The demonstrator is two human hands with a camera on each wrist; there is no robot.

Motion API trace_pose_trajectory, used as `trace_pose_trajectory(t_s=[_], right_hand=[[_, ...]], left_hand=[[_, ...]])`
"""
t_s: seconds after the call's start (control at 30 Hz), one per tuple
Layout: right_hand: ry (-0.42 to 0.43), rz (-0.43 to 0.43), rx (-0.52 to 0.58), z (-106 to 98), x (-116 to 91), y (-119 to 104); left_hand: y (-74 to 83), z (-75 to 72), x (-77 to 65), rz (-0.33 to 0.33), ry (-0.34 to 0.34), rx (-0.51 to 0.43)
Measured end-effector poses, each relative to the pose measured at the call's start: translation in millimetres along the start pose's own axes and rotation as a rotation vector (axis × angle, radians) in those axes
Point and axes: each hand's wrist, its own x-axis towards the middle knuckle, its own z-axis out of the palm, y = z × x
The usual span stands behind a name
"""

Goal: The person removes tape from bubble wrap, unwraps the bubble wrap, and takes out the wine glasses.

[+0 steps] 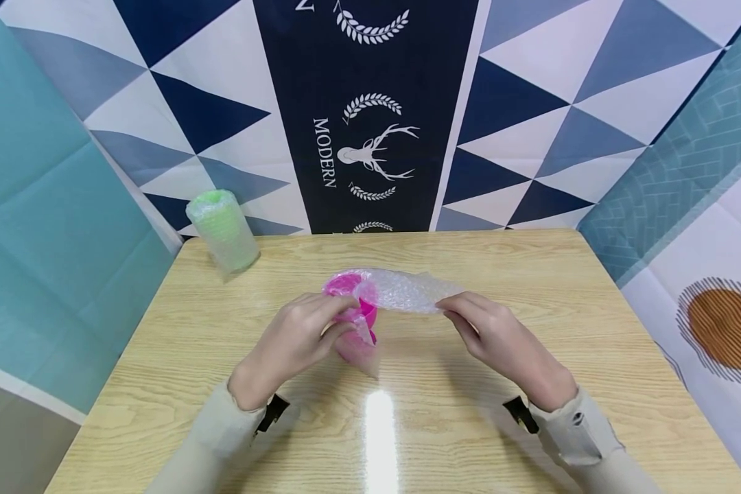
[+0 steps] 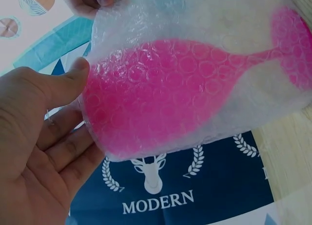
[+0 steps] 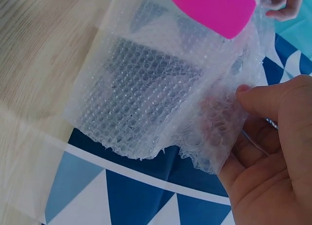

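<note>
A bright pink stemmed goblet (image 2: 165, 88) lies sideways in clear bubble wrap (image 1: 404, 289), its stem and round foot showing through in the left wrist view. My left hand (image 1: 296, 329) grips the wrapped goblet at its rim end, thumb on the near side and fingers behind. To the right, my right hand (image 1: 500, 333) pinches the loose end of the bubble wrap between thumb and fingers. That end stretches out from the goblet as a sheet with a ragged edge, seen in the right wrist view. Both hands are above the wooden table (image 1: 469, 425).
A light green object (image 1: 222, 230) wrapped in bubble wrap stands near the table's far left corner. Behind the table hangs a patterned cloth (image 1: 506, 116) with triangles and a deer print. More cloth covers the left and right sides.
</note>
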Motion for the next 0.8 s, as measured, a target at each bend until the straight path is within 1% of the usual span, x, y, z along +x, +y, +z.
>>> trace_pose_trajectory(t_s=[0.3, 0.53, 0.7, 0.8], right_hand=[[0.015, 0.005, -0.012, -6, 0, 6], [0.042, -0.006, -0.003, -12, 1, 9], [0.053, 0.018, -0.014, -17, 0, 14], [0.07, 0.032, -0.028, -19, -1, 17]], left_hand=[[-10.0, -3.8, -4.5, 0.009, -0.029, -0.07], [-15.1, -7.7, -7.9, -0.028, -0.077, -0.117], [-17.8, -9.5, -7.5, -0.027, -0.1, -0.159], [-19.3, -11.5, -9.1, -0.038, -0.119, -0.196]])
